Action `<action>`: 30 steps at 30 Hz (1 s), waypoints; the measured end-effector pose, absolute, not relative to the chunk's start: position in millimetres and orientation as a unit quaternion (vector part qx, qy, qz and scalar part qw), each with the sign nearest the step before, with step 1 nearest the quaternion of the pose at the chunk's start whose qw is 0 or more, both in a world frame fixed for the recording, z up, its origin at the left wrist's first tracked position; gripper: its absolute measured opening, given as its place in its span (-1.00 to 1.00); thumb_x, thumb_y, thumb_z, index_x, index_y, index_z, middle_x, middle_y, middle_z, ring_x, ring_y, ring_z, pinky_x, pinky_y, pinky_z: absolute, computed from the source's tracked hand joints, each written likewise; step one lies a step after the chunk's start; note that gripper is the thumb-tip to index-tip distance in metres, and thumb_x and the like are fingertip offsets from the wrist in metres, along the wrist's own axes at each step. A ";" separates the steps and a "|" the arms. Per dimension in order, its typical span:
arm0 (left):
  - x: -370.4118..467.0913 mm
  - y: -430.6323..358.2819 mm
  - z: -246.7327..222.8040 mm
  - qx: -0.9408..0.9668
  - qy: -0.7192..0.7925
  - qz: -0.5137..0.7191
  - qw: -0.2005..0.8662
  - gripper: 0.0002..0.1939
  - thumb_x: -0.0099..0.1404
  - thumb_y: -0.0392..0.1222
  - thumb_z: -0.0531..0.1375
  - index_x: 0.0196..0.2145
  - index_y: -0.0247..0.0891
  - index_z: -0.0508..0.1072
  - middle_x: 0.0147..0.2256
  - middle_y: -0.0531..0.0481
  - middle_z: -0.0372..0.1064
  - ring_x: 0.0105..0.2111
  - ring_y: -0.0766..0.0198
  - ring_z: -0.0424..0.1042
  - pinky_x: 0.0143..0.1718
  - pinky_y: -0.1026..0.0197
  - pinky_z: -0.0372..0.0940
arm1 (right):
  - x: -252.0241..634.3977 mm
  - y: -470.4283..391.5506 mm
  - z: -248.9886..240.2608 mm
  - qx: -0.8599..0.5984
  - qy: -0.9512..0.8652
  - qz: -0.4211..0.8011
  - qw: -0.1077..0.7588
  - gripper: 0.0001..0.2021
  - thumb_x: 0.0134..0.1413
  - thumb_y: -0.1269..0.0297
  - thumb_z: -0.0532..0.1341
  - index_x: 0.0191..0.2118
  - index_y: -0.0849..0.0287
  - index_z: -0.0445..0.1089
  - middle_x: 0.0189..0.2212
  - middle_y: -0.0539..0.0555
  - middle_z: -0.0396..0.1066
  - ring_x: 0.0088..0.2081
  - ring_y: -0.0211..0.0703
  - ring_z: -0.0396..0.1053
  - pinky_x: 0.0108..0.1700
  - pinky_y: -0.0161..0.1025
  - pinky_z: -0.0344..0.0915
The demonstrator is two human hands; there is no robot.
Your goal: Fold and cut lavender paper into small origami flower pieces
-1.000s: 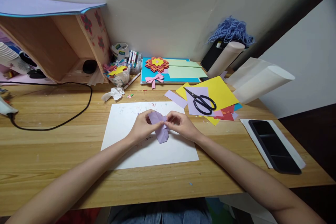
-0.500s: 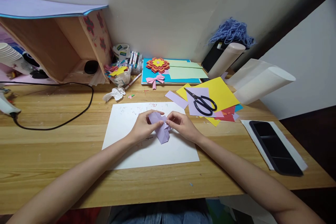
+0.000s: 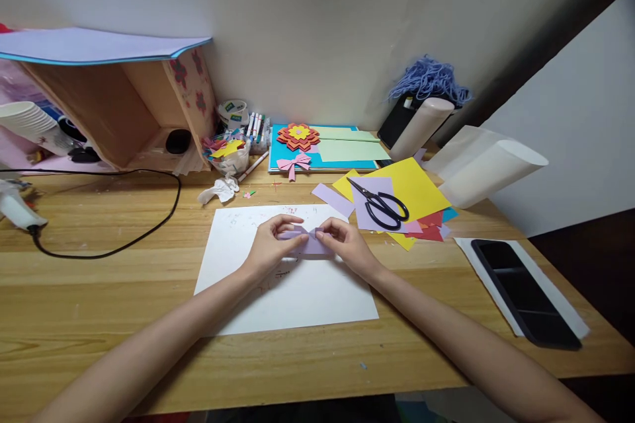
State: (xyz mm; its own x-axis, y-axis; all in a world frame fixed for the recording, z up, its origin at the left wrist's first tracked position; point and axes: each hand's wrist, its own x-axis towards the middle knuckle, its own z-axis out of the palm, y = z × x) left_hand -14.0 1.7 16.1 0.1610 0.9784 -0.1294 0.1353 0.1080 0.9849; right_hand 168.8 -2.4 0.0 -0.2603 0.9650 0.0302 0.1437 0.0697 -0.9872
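Between my two hands is a folded piece of purple paper (image 3: 313, 246), held just above a white sheet (image 3: 297, 304) with small ink marks on it. My left hand (image 3: 274, 242) pinches the paper's left end between thumb and fingers. At the right end, my right hand (image 3: 343, 241) grips it with thumb and fingertips. The paper's long edge lies roughly level across, with a notch between the thumbs. Parts of both ends are hidden by my fingers.
Black-handled scissors (image 3: 380, 203) lie on purple and yellow paper (image 3: 419, 188) at right. Behind stand a paper flower (image 3: 298, 137), a pink bow (image 3: 294, 164) and a tub of scraps (image 3: 229, 155). A phone (image 3: 523, 294) lies far right; a black cable (image 3: 171, 211) loops at left.
The purple paper has turned from a slanting, upright position to lying level between my hands. My right hand has shifted its grip to the right end. The whole view has tilted slightly up.
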 end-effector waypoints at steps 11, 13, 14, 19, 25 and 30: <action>-12.8 -1.9 14.0 0.592 0.483 0.325 0.557 -0.68 0.12 0.04 0.21 -0.41 -0.33 0.51 -0.41 -0.09 0.49 -0.42 0.24 0.40 -0.37 0.22 0.26 | 171.4 -2.3 8.0 -0.445 -0.638 0.508 0.369 -0.77 0.04 0.09 0.20 -0.40 0.17 0.35 -0.42 -0.01 0.35 -0.34 -0.20 0.28 -0.28 -0.28 0.19; -13.6 -1.2 14.9 0.596 0.477 0.319 0.561 -0.67 0.11 0.04 0.21 -0.41 -0.33 0.50 -0.42 -0.07 0.48 -0.42 0.24 0.40 -0.38 0.23 0.25 | 173.8 -0.9 9.2 -0.442 -0.620 0.537 0.362 -0.74 0.08 0.06 0.16 -0.40 0.17 0.36 -0.45 -0.02 0.31 -0.38 -0.23 0.24 -0.33 -0.30 0.17; -14.0 -0.7 15.3 0.599 0.474 0.314 0.563 -0.67 0.11 0.04 0.21 -0.42 -0.32 0.50 -0.42 -0.07 0.48 -0.42 0.24 0.39 -0.38 0.23 0.25 | 175.2 0.0 9.9 -0.447 -0.609 0.550 0.356 -0.71 0.10 0.03 0.13 -0.41 0.17 0.36 -0.47 -0.03 0.29 -0.42 -0.26 0.21 -0.38 -0.32 0.15; -16.5 2.0 16.8 0.620 0.453 0.282 0.575 -0.66 0.10 0.06 0.21 -0.41 -0.33 0.49 -0.42 -0.07 0.46 -0.41 0.25 0.37 -0.38 0.24 0.23 | 182.0 3.4 12.3 -0.451 -0.553 0.634 0.298 -0.65 0.06 -0.06 0.14 -0.40 0.18 0.36 -0.59 -0.09 0.13 -0.59 -0.37 -0.02 -0.57 -0.38 -0.07; -19.0 2.8 14.0 0.654 0.422 0.256 0.573 -0.66 0.15 0.06 0.17 -0.40 -0.32 0.49 -0.44 -0.03 0.43 -0.46 0.30 0.32 -0.46 0.29 0.16 | 186.2 4.6 12.8 -0.416 -0.553 0.672 0.264 -0.70 -0.04 0.02 0.24 -0.42 0.19 0.34 -0.56 -0.09 0.17 -0.54 -0.36 0.06 -0.51 -0.38 -0.02; -19.2 2.2 15.2 0.668 0.419 0.244 0.564 -0.67 0.17 0.04 0.15 -0.39 -0.31 0.49 -0.45 -0.01 0.40 -0.48 0.32 0.29 -0.47 0.29 0.11 | 187.3 5.0 16.1 -0.404 -0.596 0.652 0.237 -0.76 -0.02 0.09 0.25 -0.41 0.20 0.38 -0.54 -0.07 0.25 -0.47 -0.33 0.17 -0.42 -0.35 0.06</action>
State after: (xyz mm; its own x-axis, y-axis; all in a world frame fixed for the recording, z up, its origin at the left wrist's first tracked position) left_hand -19.2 2.2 15.2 0.5298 0.8352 -0.1473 0.2846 -0.0115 0.9586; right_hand 187.3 5.0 16.1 -0.5614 0.7905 -0.2446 0.1733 -0.1768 -0.9689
